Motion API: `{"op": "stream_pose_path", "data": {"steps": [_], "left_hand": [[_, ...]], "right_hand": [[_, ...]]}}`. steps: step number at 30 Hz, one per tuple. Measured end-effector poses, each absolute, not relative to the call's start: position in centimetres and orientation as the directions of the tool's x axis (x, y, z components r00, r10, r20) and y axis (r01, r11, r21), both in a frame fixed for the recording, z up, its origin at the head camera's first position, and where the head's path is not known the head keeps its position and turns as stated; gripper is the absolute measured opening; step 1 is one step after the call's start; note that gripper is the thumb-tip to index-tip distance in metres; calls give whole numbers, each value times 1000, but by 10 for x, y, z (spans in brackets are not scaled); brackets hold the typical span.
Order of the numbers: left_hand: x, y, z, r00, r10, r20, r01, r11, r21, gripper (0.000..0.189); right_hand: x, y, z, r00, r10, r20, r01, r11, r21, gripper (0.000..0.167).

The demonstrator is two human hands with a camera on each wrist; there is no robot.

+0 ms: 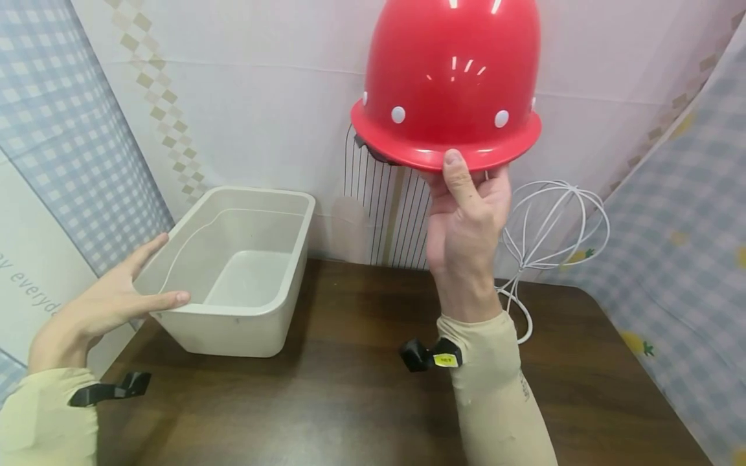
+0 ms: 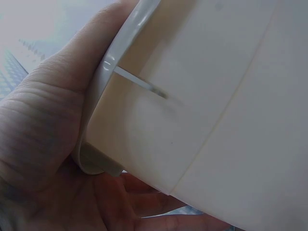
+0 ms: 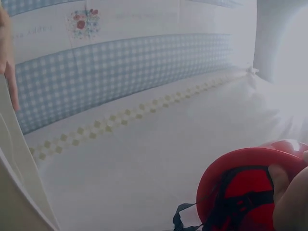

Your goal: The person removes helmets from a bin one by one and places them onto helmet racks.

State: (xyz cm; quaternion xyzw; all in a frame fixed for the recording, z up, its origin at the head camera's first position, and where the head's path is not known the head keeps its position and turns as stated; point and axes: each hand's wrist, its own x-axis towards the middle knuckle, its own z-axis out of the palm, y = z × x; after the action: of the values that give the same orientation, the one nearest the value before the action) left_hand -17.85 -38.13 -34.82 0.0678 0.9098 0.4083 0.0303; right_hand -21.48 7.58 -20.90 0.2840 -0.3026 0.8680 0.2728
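A red hard hat (image 1: 454,77) is raised above the table, crown up. My right hand (image 1: 469,220) grips it by the brim, thumb on the outside and the fingers hidden underneath. Black straps (image 3: 245,199) show inside it in the right wrist view. At the left stands an off-white plastic bin (image 1: 227,330), seen with nothing inside. My left hand (image 1: 116,291) holds the bin's near left corner, with the thumb over the rim. In the left wrist view its other fingers (image 2: 144,199) reach round the bin's outer wall.
Behind my right hand a white wire stand (image 1: 521,265) stands on the brown table (image 1: 361,388). A pale curtain (image 1: 262,97) hangs at the back, with checked cloth (image 1: 64,116) on the left and patterned cloth (image 1: 670,278) on the right.
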Motion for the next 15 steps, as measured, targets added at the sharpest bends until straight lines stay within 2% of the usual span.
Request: {"op": "stream_pose_path", "data": {"steps": [8, 15], "left_hand": [[-178, -381, -349, -989, 149, 11, 107, 655, 748, 121], [-180, -385, -348, -988, 152, 9, 110, 670, 735, 121]], "right_hand": [[-215, 104, -207, -653, 363, 665, -711, -596, -373, 41], [-211, 125, -199, -683, 409, 604, -684, -648, -335, 41]]}}
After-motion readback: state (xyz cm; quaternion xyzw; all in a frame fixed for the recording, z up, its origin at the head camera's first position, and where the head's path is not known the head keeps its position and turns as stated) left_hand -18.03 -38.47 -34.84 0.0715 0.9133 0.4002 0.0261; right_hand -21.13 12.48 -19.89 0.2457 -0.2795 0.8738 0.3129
